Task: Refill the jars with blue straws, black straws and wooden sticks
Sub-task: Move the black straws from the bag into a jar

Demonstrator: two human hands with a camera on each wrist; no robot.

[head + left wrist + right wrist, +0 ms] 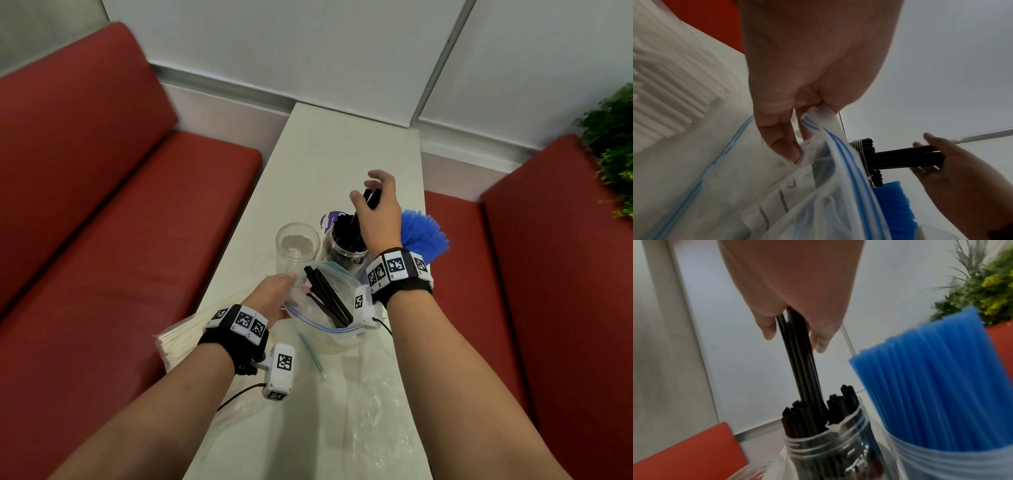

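Bag (337,317) holds few black straws (329,296); middle jar (344,253) seemingly fuller.

3 jars (297,246), 2 hands (378,205), 2 zip bags (329,308), 2 red benches (120,205).

L hand (274,294) pinching, fingers curled; R hand (378,209) raised, fingers gripping; both forearms extended fwd.
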